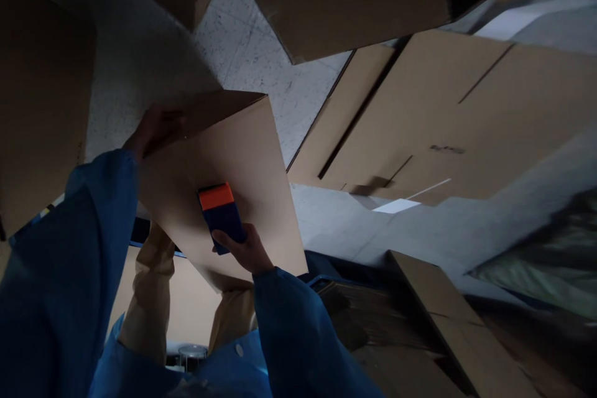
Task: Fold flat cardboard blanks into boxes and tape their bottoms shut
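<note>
**A:** A dim room, a pale speckled floor [261,50], and flattened cardboard sheets [443,124] lying over it beyond the box. What do the hands have?

**B:** The cardboard box [247,161] is tilted up in front of the person. The left hand [152,127] is closed over the box's upper left edge, fingers wrapped round the flap. The right hand [245,252] grips a blue tool with an orange end [220,214], laid flat against the box's broad face, just below its middle.

**A:** Is the box resting on anything?

**B:** I cannot tell. Its lower corner is hidden behind the right sleeve.

**A:** So where is the risk?

**B:** In my judgement, the hold. Only one edge of the box is gripped, so a firm push from the tool could swing the face away or buckle it. The tool would then skid off the box's lower edge towards the person's own wrist or coat.

**A:** And the light?

**B:** Poor. The box's face sits half in shadow, so a seam or fold could be missed and the tool could catch on it.

**A:** Anything around the box?

**B:** To the box's lower right lies a stack of cardboard [433,292], sloping and loose-looking. If the box slips from that one-handed grip, it would probably land there and slide further, or a careless step could shift the pile.
</note>
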The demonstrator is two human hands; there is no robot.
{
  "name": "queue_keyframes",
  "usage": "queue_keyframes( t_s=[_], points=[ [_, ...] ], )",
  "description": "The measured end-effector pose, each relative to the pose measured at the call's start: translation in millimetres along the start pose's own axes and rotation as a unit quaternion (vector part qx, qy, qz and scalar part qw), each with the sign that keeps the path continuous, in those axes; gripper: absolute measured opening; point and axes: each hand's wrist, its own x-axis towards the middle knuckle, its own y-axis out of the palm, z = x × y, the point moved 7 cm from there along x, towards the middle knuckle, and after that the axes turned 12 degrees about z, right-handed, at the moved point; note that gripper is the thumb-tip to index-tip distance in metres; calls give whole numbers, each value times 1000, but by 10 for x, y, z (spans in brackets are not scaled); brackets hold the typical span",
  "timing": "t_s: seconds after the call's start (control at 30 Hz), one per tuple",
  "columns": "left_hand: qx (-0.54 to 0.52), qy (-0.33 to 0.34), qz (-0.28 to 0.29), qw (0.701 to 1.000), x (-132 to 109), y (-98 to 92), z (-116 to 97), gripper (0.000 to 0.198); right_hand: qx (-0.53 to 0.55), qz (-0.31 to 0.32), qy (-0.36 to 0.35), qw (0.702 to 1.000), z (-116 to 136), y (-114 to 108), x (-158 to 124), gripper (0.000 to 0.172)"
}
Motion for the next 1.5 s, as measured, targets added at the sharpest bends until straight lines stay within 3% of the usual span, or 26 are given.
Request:
queue_keyframes(
  t_s=[0.13,0.23,0.3,0.37,0.4,0.5,0.67,0.77,1.0,1.1,1.17,1.23,1.27,1.33,1.4,1.47,1.5],
  points=[
    [49,-11,-25,998,-134,-203,50,85,4,-6,6,1000,20,6,-6,60],
    [76,-15,-92,993,-330,-382,-209,73,3,-9,10,1000,45,11,-16,59],
    [63,40,-102,992,-494,-265,-574,65,-3,-6,10,1000,65,18,-24,57],
    [80,83,-42,992,-624,48,-931,64,-5,-7,6,1000,88,18,-32,56],
    [114,70,-23,991,-672,192,-1044,67,-4,-10,4,1000,100,14,-36,56],
    [209,9,0,978,-736,430,-1188,77,-7,-14,-3,1000,145,12,-42,53],
    [237,14,2,971,-698,403,-1235,84,-4,4,-10,1000,107,-5,-88,50],
    [259,10,-2,966,-697,395,-1252,85,-20,8,0,1000,-143,-91,-213,48],
    [299,-13,-28,954,-648,407,-1304,87,-41,-24,104,993,-1197,-457,-719,47],
    [303,-11,-38,952,-625,351,-1379,90,-48,-18,116,992,-1409,-539,-803,46],
    [305,38,-71,949,-677,379,-1532,89,-60,-29,119,991,-1433,-583,-796,44],
    [319,94,-113,936,-808,564,-1711,83,-72,-49,107,990,-1379,-617,-771,42],
    [326,116,-119,931,-889,747,-1781,79,-78,-59,97,991,-1335,-631,-760,40],
    [329,135,-75,931,-1034,1272,-1829,70,-90,-73,78,990,-1248,-648,-747,39],
    [345,165,40,923,-1157,1927,-1805,65,-96,-73,74,990,-1191,-663,-740,38],
    [342,147,57,927,-1222,2309,-1718,63,-94,-63,60,992,-1143,-678,-726,40],
    [340,136,49,929,-1225,2406,-1674,63,-92,-56,51,993,-1123,-686,-718,42]
  ],
)
